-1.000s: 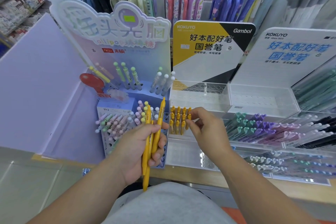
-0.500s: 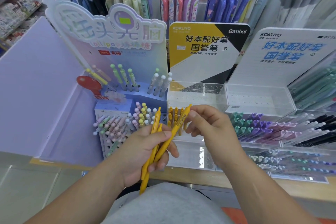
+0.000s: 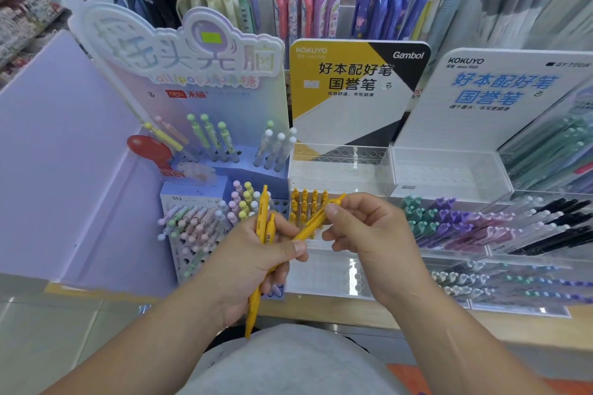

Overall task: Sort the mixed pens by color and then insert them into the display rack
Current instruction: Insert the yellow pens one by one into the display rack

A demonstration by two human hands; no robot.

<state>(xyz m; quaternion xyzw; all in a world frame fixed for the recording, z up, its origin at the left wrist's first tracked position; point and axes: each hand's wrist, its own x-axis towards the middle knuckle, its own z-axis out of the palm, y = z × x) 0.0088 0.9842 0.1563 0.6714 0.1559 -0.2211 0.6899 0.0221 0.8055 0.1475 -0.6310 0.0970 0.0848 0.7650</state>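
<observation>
— Close to my chest, my left hand (image 3: 253, 263) is curled round a bunch of yellow pens (image 3: 263, 212), tips pointing down.
— And the other one?
— My right hand (image 3: 375, 240) pinches the top end of one slanted pen (image 3: 313, 224) (its lower end lies under my left thumb).
— Where is the rack?
— Just beyond my fingers. More yellow standing pens (image 3: 305, 199) sit upright in the clear rack (image 3: 346, 170), at its near left corner. Farther back rises the yellow Kokuyo sign (image 3: 340, 99).
</observation>
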